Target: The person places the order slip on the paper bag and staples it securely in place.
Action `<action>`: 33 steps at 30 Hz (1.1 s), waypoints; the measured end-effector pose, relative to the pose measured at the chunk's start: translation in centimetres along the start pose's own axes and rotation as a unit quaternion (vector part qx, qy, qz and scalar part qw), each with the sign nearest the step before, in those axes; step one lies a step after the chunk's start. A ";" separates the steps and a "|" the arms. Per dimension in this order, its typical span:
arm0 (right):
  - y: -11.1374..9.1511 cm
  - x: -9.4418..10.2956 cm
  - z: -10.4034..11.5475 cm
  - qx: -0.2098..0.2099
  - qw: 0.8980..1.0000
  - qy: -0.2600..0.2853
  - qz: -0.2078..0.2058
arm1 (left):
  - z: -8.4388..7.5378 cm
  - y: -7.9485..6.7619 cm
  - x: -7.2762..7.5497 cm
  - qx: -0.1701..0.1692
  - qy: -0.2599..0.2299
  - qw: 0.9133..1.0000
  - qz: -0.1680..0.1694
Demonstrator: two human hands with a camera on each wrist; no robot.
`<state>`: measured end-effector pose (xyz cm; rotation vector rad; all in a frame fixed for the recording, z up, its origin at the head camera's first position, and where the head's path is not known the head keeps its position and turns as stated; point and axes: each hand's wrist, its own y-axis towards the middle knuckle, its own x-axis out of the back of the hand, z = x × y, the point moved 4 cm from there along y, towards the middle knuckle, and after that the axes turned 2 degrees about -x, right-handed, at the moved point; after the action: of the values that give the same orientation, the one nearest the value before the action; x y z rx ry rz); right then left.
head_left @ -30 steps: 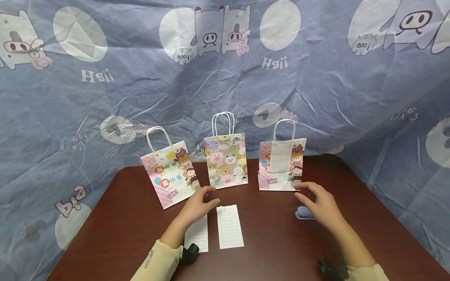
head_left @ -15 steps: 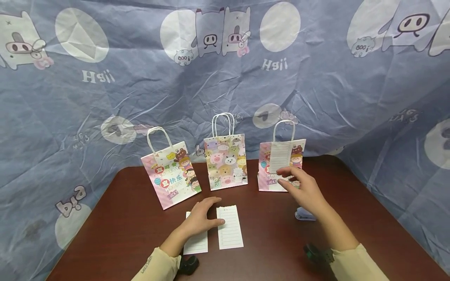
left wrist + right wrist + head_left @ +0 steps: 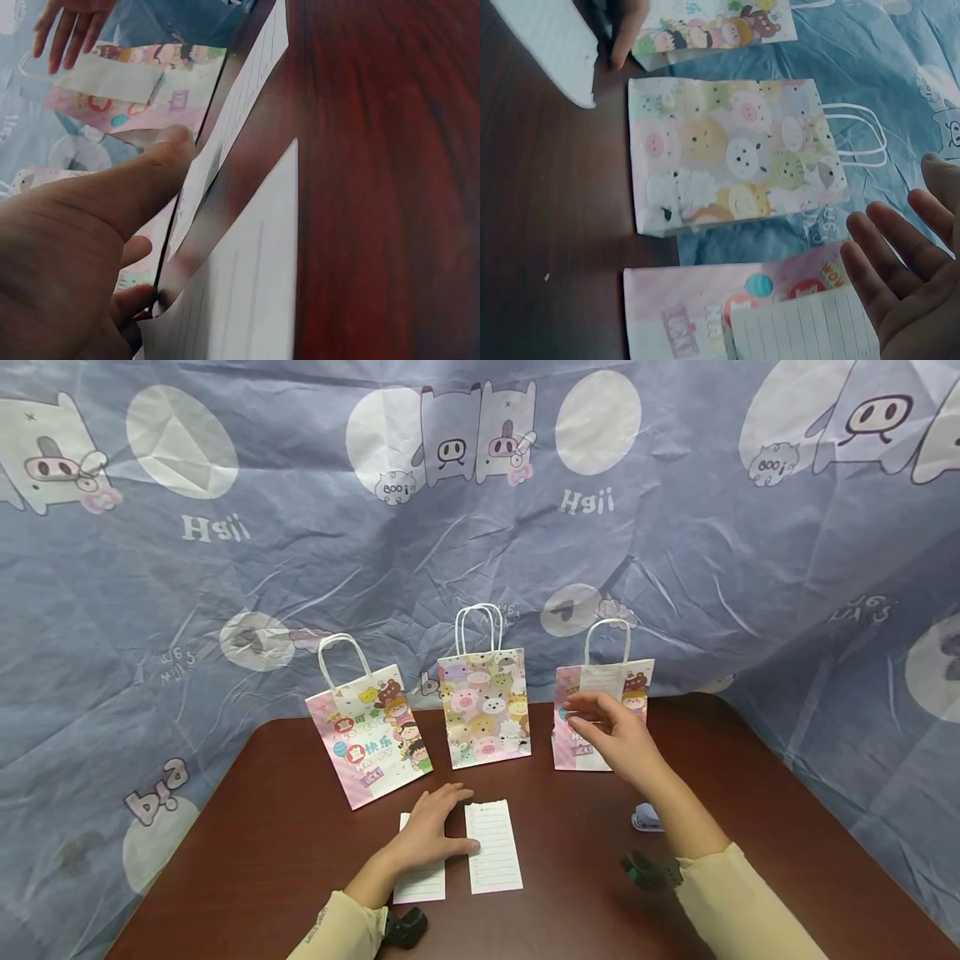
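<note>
My left hand (image 3: 423, 837) is low over the left lined paper sheet (image 3: 422, 885), hiding much of it. Its thumb reaches the edge of the right lined sheet (image 3: 495, 852) in the head view, and its fingers are relaxed around nothing. In front of the right paper gift bag (image 3: 566, 752) my right hand (image 3: 618, 739) hovers with loosely bent fingers, holding nothing. A lined sheet (image 3: 602, 678) hangs on the front of that bag, partly covered by the hand; the right wrist view shows this hanging sheet (image 3: 806, 330) beside the spread fingers (image 3: 900, 259).
An animal-print gift bag (image 3: 487, 710) stands at the middle back of the brown table (image 3: 570, 893). A tilted pink-and-white gift bag (image 3: 367, 739) is to its left. Beside the right forearm lies a light blue stapler (image 3: 647, 818), partly hidden. A patterned cloth (image 3: 300, 568) hangs behind.
My right hand has moved left and up, from the lower right corner of the right bag to in front of its sheet. My left hand has shifted slightly down and toward the right lined sheet.
</note>
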<state>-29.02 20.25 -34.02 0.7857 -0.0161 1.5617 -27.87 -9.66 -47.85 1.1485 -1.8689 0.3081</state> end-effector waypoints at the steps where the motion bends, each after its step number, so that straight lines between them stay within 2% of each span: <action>1: 0.3 -0.2 0.0 -0.003 1.000 0.018 0.007 | 0.0 0.0 0.0 0.003 0.004 1.000 0.002; 5: 1.7 -1.0 0.4 -0.008 0.998 0.061 0.029 | 0.1 -0.2 -0.1 0.014 0.023 1.000 0.007; 12: 4.0 -1.6 1.0 -0.025 0.999 0.040 0.022 | 0.0 -0.1 -0.2 0.017 0.027 0.999 0.004; 18: 5.8 -2.1 1.7 -0.044 0.996 0.062 0.036 | 0.2 -0.1 -0.3 0.025 0.036 0.999 0.006; 24: 7.6 -2.6 1.9 -0.053 0.995 0.079 0.025 | 0.2 -0.1 -0.4 0.023 0.027 0.999 0.004; 33: 9.3 -3.9 1.3 -0.106 0.988 0.112 0.023 | -0.1 0.1 -0.2 0.018 0.018 1.000 0.007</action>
<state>-36.88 14.60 -30.94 0.4434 -0.0353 1.6537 -27.86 -9.46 -47.93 1.1470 -1.8465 0.3690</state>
